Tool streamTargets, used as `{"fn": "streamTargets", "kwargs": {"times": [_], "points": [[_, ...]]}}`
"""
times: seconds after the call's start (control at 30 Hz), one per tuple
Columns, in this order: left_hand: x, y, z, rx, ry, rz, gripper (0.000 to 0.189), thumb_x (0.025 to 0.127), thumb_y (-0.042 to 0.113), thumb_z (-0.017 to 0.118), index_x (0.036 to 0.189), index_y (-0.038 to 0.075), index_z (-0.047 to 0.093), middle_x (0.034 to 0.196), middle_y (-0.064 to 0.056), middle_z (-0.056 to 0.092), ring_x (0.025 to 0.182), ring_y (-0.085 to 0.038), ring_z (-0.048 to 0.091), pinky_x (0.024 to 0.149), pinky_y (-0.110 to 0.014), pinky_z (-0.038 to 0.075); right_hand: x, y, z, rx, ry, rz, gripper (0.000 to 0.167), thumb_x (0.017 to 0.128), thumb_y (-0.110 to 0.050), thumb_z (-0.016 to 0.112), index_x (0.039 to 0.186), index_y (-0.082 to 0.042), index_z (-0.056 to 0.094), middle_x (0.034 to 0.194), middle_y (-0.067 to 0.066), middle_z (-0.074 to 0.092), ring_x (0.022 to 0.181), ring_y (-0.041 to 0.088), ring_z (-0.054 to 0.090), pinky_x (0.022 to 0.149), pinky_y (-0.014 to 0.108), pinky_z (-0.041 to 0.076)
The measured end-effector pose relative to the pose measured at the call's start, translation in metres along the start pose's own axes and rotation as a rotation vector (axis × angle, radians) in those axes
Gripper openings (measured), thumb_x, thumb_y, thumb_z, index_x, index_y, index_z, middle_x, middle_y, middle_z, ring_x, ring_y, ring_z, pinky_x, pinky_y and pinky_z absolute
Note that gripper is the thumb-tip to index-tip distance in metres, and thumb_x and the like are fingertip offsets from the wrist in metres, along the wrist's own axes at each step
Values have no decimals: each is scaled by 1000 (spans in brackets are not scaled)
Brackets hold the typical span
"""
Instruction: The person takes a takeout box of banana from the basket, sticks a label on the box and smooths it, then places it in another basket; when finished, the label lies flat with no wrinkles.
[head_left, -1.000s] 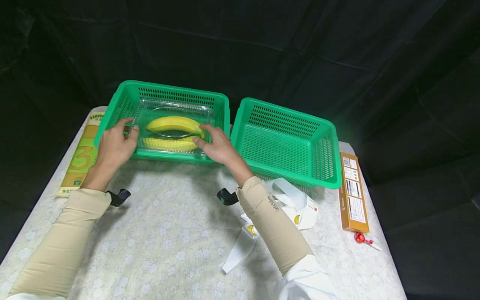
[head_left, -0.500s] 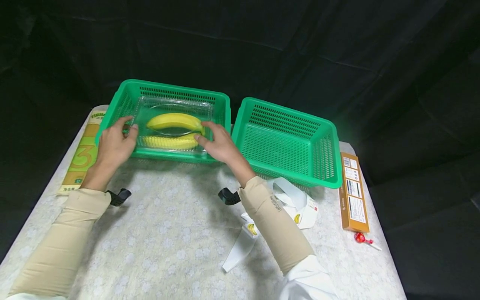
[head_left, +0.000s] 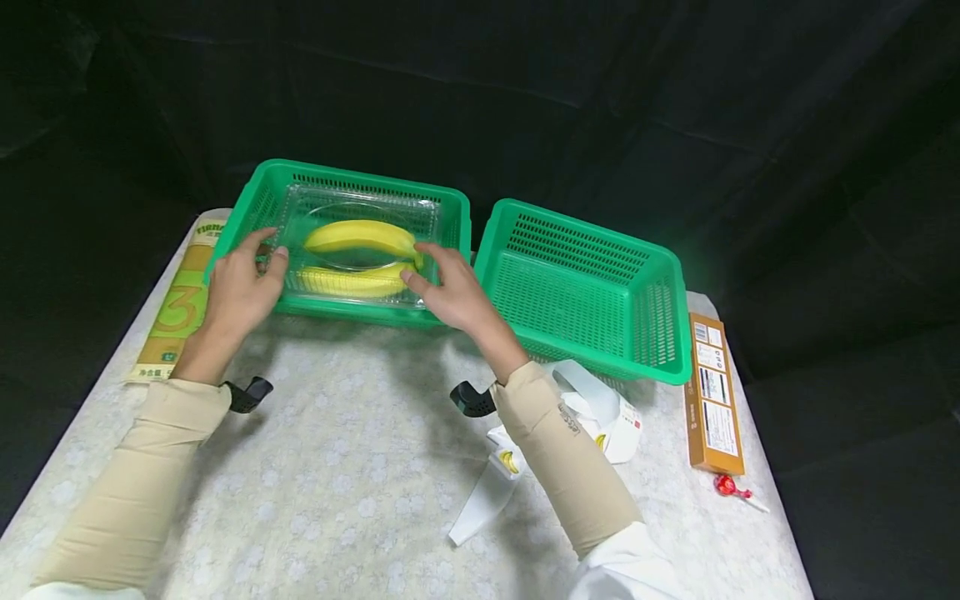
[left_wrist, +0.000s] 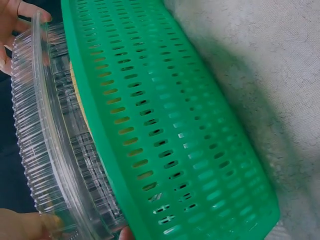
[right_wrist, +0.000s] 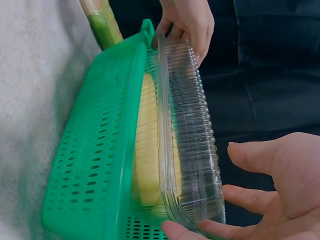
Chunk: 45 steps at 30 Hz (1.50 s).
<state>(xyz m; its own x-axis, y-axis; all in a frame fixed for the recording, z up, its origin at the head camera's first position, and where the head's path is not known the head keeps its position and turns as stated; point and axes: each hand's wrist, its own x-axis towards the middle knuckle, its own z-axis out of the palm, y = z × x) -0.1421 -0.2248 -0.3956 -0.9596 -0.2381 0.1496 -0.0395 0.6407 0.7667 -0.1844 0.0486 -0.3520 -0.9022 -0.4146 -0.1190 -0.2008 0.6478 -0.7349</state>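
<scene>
A clear plastic box [right_wrist: 192,130] with ribbed walls is held by both hands at the left green basket [head_left: 375,177]. In both wrist views its upper part rises above the basket's rim. Two bananas, a back one [head_left: 362,237] and a front one [head_left: 352,283], show through the plastic. My left hand [head_left: 243,283] grips the box's left end, thumb toward the front. At the opposite end my right hand [head_left: 450,287] holds the right side, its thumb and index finger near the bananas' tips. Some fingertips are hidden behind the plastic in the head view.
A second green basket [head_left: 585,231] stands to the right. White packaging with a strap [head_left: 483,504] lies below it, partly behind the right forearm. An orange-brown carton [head_left: 716,408] and a red lollipop [head_left: 725,485] are at the right edge. A green-and-yellow bag [head_left: 172,308] lies at the left.
Both hands have raised the clear plastic box a little, and it sits higher against the left basket. The whole head view has shifted slightly.
</scene>
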Motion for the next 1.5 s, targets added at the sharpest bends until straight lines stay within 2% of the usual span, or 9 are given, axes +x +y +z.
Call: {"fn": "streamTargets", "kwargs": {"times": [0.23, 0.47, 0.67, 0.93, 1.23, 1.5], "points": [[-2, 6, -3, -23, 13, 21, 52, 106, 32, 43, 148, 3, 47, 134, -31, 59, 107, -43, 62, 87, -56, 46, -6, -3, -6, 10, 9, -11, 58, 103, -35, 56, 154, -13, 40, 157, 11, 39, 129, 37, 47, 104, 53, 43], [-5, 9, -6, -24, 16, 14, 51, 106, 32, 43, 149, 5, 47, 135, -29, 60, 101, -37, 60, 80, -46, 42, -11, -6, -7, -26, 8, -11, 57, 103, -37, 55, 154, -15, 40, 160, 9, 36, 142, 30, 40, 115, 53, 36], [-8, 12, -12, -32, 5, 16, 52, 106, 34, 42, 151, 7, 45, 136, -30, 58, 107, -41, 60, 87, -54, 45, -15, -9, -7, -51, 17, -24, 57, 102, -37, 55, 153, -15, 41, 161, 10, 34, 151, 29, 31, 120, 54, 31], [-12, 14, -13, -19, 18, 37, 51, 106, 32, 43, 150, 7, 45, 132, -30, 59, 102, -39, 57, 80, -48, 41, -24, -10, -6, -74, 37, -32, 57, 102, -37, 57, 153, -17, 42, 161, 10, 33, 150, 28, 32, 120, 53, 31], [-13, 26, -13, -49, 40, 25, 51, 105, 33, 43, 150, 8, 45, 136, -30, 58, 106, -40, 58, 88, -55, 43, -32, -15, -13, -79, 50, -25, 57, 102, -37, 58, 153, -19, 42, 161, 9, 32, 149, 28, 34, 119, 53, 32], [-20, 27, -14, -56, 34, 26, 52, 106, 33, 42, 150, 7, 45, 137, -31, 57, 105, -41, 58, 86, -55, 43, -37, -14, -13, -86, 35, -34, 59, 101, -39, 57, 154, -18, 41, 161, 12, 33, 148, 30, 35, 118, 55, 34]]}}
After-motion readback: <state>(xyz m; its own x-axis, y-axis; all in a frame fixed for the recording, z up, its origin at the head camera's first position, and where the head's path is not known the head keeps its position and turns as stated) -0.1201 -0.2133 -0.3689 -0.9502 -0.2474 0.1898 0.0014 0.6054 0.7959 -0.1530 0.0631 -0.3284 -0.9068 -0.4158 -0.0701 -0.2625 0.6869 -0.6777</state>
